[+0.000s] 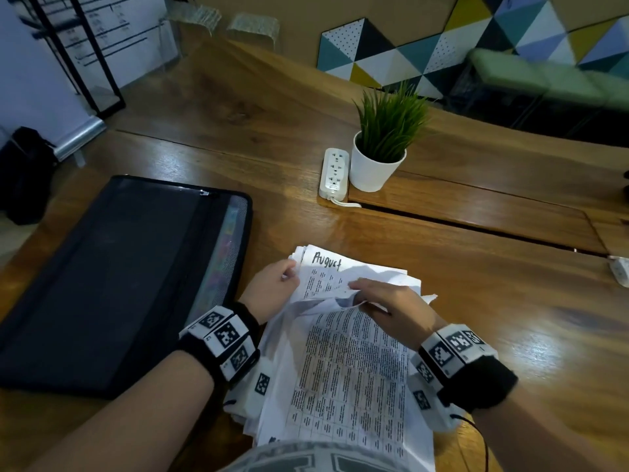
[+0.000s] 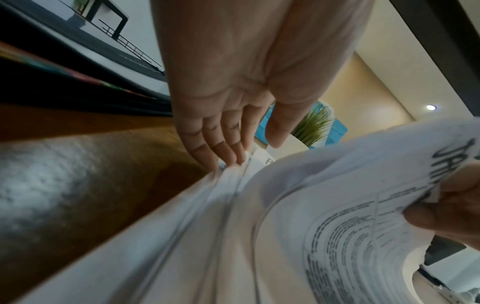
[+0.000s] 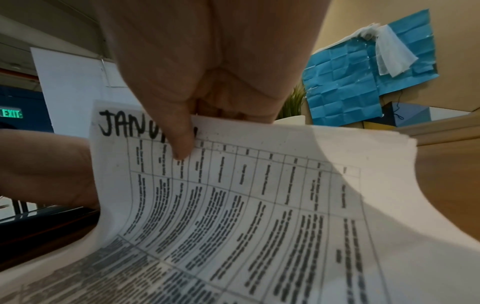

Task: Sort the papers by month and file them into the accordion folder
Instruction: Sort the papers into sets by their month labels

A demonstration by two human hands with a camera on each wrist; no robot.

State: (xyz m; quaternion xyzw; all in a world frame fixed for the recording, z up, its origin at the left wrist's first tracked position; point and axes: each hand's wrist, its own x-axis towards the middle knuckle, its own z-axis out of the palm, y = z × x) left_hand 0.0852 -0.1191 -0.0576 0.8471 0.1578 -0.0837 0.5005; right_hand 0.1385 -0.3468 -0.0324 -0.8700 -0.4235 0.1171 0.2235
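Observation:
A stack of printed papers (image 1: pixel 306 396) lies on the wooden table (image 1: pixel 493 311) in front of me. My right hand (image 1: pixel 366 303) pinches the top edge of a table-printed sheet headed "JANU…" (image 3: pixel 259 205) between thumb (image 3: pixel 179 144) and fingers and bends it up off the stack. Under it a sheet headed "August" (image 1: pixel 326 262) shows. My left hand (image 1: pixel 289 274) lies at the stack's left edge, straight fingertips (image 2: pixel 228 154) pressing the paper edges, thumb free. The black accordion folder (image 1: pixel 119 277) lies flat to the left, coloured tabs visible through its mesh side (image 1: pixel 226 240).
A white power strip (image 1: pixel 334 173) and a potted green plant (image 1: pixel 376 168) stand at the table's middle back, beside a long slot (image 1: pixel 476 226). Another white object (image 1: pixel 620 272) sits at the right edge. A black bag (image 1: pixel 23 175) stands on the floor at left.

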